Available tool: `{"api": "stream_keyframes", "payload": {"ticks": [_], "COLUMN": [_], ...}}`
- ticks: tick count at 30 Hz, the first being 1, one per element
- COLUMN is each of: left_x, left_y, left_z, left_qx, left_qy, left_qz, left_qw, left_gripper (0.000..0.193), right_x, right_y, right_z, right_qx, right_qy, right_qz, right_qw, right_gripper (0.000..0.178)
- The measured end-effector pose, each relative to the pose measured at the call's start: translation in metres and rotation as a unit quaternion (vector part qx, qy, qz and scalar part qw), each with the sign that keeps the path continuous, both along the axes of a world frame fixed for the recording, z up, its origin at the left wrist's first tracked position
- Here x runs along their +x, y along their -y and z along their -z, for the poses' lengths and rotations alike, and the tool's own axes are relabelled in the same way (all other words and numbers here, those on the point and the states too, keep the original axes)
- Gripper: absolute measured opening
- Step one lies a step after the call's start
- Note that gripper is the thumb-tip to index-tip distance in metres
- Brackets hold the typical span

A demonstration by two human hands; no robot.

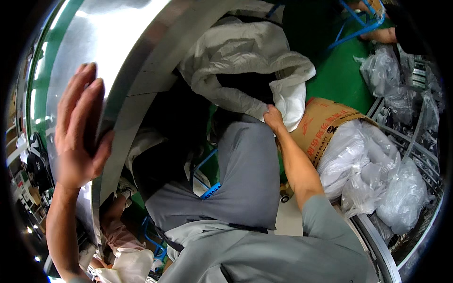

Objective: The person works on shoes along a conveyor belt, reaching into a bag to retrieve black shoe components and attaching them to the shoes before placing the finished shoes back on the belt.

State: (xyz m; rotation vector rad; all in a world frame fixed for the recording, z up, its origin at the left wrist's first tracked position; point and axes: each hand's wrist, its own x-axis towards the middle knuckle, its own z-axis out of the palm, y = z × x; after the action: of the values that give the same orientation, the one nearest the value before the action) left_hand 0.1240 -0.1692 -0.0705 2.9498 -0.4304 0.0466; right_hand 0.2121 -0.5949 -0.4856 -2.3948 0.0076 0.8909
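At the left, my left hand [78,129] is raised at the rim of a shiny metal worktable [127,19], fingers stretched out and nothing in them. Whether its palm rests on the metal I cannot tell. My right hand [273,118] is closed on the near edge of a large white sack [236,52], just beyond my right knee. The sack's mouth gapes toward me with its rim folded over. Its inside is dark, and I cannot make out any contents.
Right of the sack, a brown cardboard box [325,122] holds clear plastic bags [358,160] of pale items. A metal rack [410,146] with more bags runs along the right. Another person's hand [380,35] is near a blue metal frame [358,30] at the top right. The floor [342,70] is green.
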Motion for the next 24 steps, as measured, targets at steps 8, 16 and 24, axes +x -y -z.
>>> {"api": "stream_keyframes", "payload": {"ticks": [8,16,24], "left_x": [-0.021,-0.024,-0.027], "left_y": [-0.023,-0.012,-0.006], "left_z": [-0.006,-0.015,-0.019], "left_qx": [0.041,0.077,0.092], "left_qy": [-0.048,-0.067,-0.052], "left_qz": [0.012,-0.011,-0.033], "left_qw": [0.998,0.995,0.994], "left_gripper": [0.078,0.080,0.081], "right_x": [0.014,0.086,0.114], "right_y": [-0.016,-0.078,-0.164], "right_z": [0.032,0.104,0.089], "right_qx": [-0.131,-0.029,-0.186], "right_qy": [-0.171,0.024,-0.148], "right_qz": [-0.329,-0.454,0.051], "right_qw": [0.919,0.890,0.970], "right_gripper": [0.050,0.052,0.123]}}
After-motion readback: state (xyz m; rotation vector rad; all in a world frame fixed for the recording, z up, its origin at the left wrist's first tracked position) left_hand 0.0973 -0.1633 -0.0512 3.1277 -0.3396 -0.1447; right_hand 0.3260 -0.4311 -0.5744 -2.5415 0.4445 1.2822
